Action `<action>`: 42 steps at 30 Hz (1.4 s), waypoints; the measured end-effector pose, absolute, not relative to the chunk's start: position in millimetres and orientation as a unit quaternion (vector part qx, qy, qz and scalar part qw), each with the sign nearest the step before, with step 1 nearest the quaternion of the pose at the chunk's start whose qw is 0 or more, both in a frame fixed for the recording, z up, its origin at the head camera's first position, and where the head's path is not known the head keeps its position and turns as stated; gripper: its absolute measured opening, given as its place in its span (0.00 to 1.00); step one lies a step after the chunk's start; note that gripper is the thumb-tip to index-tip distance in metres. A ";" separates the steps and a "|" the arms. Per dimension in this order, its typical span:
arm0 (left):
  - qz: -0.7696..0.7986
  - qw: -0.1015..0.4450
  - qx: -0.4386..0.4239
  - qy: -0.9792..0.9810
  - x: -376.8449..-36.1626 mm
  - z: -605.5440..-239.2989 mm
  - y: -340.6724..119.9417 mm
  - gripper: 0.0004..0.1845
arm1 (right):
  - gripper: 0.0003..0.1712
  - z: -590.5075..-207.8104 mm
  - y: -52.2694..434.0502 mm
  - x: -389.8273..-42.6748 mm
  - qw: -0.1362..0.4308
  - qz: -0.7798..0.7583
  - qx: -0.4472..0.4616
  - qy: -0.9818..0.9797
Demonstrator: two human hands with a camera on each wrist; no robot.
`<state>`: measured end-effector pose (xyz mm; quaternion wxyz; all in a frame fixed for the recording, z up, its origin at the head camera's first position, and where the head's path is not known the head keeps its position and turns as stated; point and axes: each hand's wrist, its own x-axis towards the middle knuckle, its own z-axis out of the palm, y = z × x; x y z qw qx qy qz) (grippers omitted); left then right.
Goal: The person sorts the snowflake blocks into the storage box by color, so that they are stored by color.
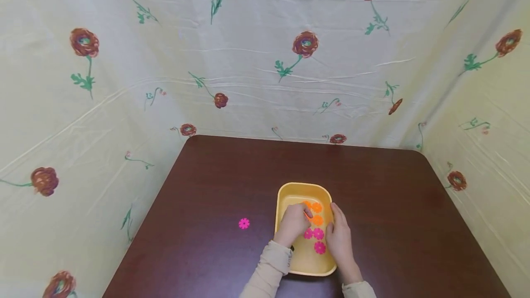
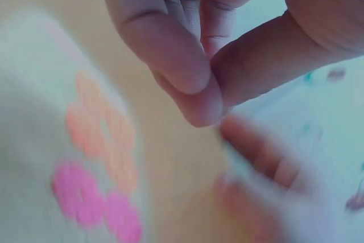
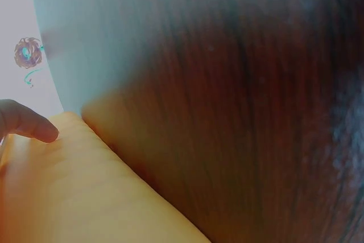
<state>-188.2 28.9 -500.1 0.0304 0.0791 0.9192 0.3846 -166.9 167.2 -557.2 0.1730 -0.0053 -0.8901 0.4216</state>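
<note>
A yellow tray [image 1: 304, 185] stands on the dark brown table [image 1: 393, 197] near its front edge. Inside lie orange flower-shaped discs [image 1: 317, 207] and, nearer me, pink ones [image 1: 319, 234]. My left hand [image 1: 295, 222] is down in the tray beside the orange discs. In the left wrist view its thumb and fingertips [image 2: 193, 78] press together and nothing shows between them, with blurred orange discs [image 2: 99, 129] and pink discs [image 2: 79, 192] below. My right hand [image 1: 339, 233] lies along the tray's right rim with its fingers stretched forward. In the right wrist view a fingertip [image 3: 25, 122] touches the tray wall [image 3: 85, 186].
One pink disc [image 1: 244, 223] lies alone on the table, left of the tray. Flower-printed cloth walls [image 1: 265, 59] close in the table at the back and both sides. Bare tabletop [image 3: 239, 112] stretches to the right of the tray.
</note>
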 end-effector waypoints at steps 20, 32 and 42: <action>0.400 -0.082 -0.028 0.912 -197.2 -496.7 -69.3 0.07 | 0.30 -560.7 170.8 -165.8 0.157 0.417 -0.013 -0.895; 0.376 -0.060 -0.105 0.919 -186.6 -512.8 -98.5 0.05 | 0.29 -561.0 169.5 -164.9 0.159 0.424 -0.012 -0.891; 0.331 -0.026 -0.166 0.928 -186.4 -527.4 -108.3 0.05 | 0.30 -558.3 170.2 -167.7 0.166 0.427 -0.002 -0.889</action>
